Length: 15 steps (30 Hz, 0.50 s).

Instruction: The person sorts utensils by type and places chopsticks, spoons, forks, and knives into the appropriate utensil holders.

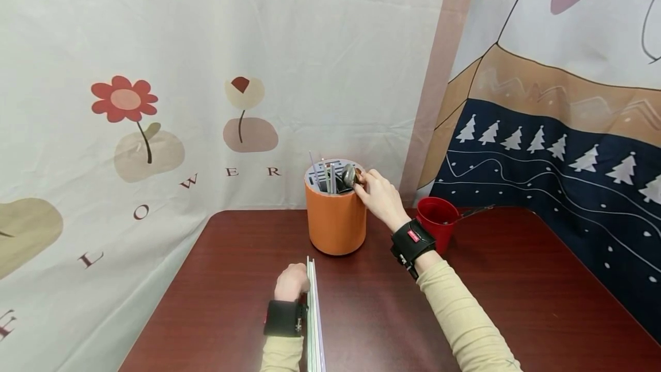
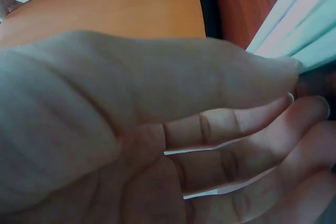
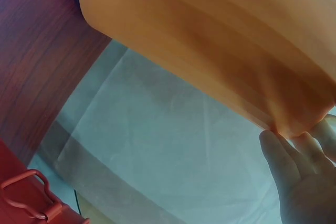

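An orange cylindrical utensil holder point(image 1: 337, 223) with a slotted pale top stands at the back of the table. Several thin sticks and utensils poke up from it. My right hand point(image 1: 381, 195) reaches to its right rim and pinches a metal spoon point(image 1: 349, 175), bowl end up, over the slots. In the right wrist view, the fingers point(image 3: 278, 156) are at the holder's edge. Nearer the front, my left hand point(image 1: 292, 282) grips an upright stack of thin pale boards point(image 1: 315, 320) from the left side. The thumb point(image 2: 252, 74) and fingertips come together at the boards' edge in the left wrist view.
A red cup point(image 1: 436, 214) stands behind my right wrist, with a metal utensil point(image 1: 475, 210) leaning out to the right. The dark red-brown table point(image 1: 227, 286) runs back to a printed cloth wall point(image 1: 330, 62), with a navy tree-patterned cloth point(image 1: 547, 171) along the right.
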Each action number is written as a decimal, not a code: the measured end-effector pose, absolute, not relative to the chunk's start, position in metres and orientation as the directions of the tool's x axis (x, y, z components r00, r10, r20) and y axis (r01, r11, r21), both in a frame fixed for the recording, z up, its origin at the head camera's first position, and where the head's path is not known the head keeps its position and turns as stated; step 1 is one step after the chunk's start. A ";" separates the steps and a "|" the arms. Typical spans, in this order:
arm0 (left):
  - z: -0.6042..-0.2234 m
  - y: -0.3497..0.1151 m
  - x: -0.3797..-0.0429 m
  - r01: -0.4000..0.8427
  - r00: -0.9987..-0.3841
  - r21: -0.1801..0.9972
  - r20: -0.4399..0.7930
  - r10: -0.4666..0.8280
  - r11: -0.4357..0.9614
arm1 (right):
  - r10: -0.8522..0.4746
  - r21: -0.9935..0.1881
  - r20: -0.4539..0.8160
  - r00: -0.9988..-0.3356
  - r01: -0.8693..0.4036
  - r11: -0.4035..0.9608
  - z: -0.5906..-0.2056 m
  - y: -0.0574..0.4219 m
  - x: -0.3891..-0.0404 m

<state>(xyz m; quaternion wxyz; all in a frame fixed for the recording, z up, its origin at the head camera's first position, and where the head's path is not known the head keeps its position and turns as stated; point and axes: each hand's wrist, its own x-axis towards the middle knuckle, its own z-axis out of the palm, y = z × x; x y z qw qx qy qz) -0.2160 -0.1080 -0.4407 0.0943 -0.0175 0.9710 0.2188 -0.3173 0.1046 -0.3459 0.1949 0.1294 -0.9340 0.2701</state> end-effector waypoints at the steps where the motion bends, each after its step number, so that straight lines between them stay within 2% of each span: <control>1: -0.441 -0.108 -0.216 -0.081 -0.980 0.422 -0.201 0.006 0.903 | -0.137 -0.454 0.434 -0.891 -0.348 0.820 -0.346 0.105 -0.317; 9: -0.445 -0.104 -0.216 -0.076 -0.982 0.398 -0.191 0.002 0.914 | -0.143 -0.454 0.438 -0.887 -0.356 0.817 -0.347 0.107 -0.316; 15: -0.446 -0.099 -0.217 -0.143 -0.977 0.364 -0.200 -0.073 0.920 | -0.137 -0.461 0.439 -0.888 -0.353 0.814 -0.346 0.108 -0.317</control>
